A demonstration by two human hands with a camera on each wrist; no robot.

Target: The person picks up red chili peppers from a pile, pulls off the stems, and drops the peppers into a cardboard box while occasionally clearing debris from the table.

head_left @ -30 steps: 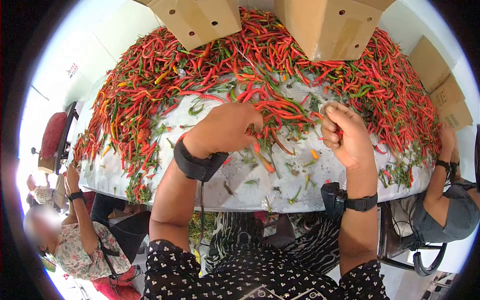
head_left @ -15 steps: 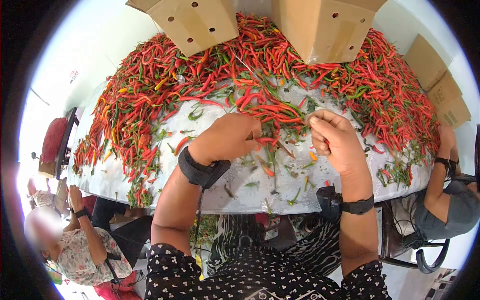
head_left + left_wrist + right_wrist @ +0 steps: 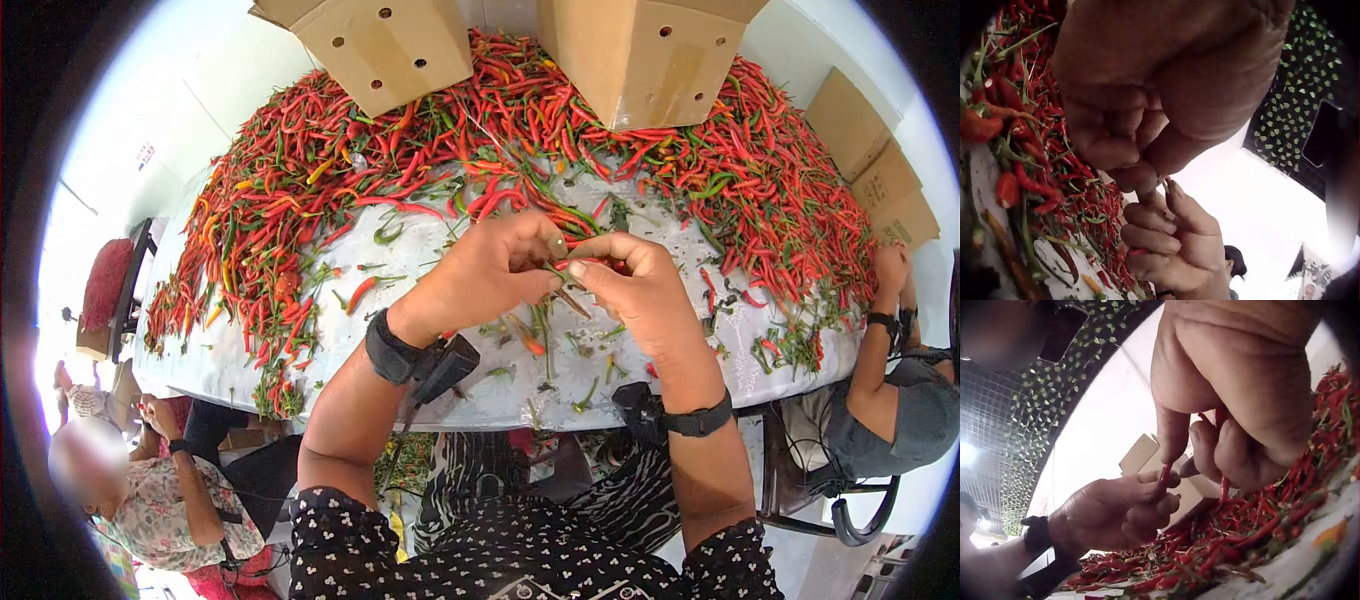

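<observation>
Both hands meet over the near middle of the table, fingertips almost touching. Between thumb and finger, my left hand (image 3: 480, 275) pinches a small red chili (image 3: 1165, 475), whose green stem (image 3: 1165, 185) shows in the left wrist view. My right hand (image 3: 645, 295) pinches the same chili at its other end; more red chilies (image 3: 1225, 489) stick out from its curled fingers in the right wrist view. Beneath the hands, loose chilies and stems lie on the pale table cover (image 3: 490, 400), among them an orange-tipped one (image 3: 533, 345).
A wide heap of red chilies (image 3: 400, 150) curves round the table's far side. Two cardboard boxes (image 3: 385, 50) (image 3: 650, 60) stand at the back, with cardboard flaps (image 3: 850, 120) at the right. One person sits on the left (image 3: 170, 490), another on the right (image 3: 900, 420).
My right hand has moved left and my left hand slightly right, so their fingertips have come together. The person on the left has lowered a hand.
</observation>
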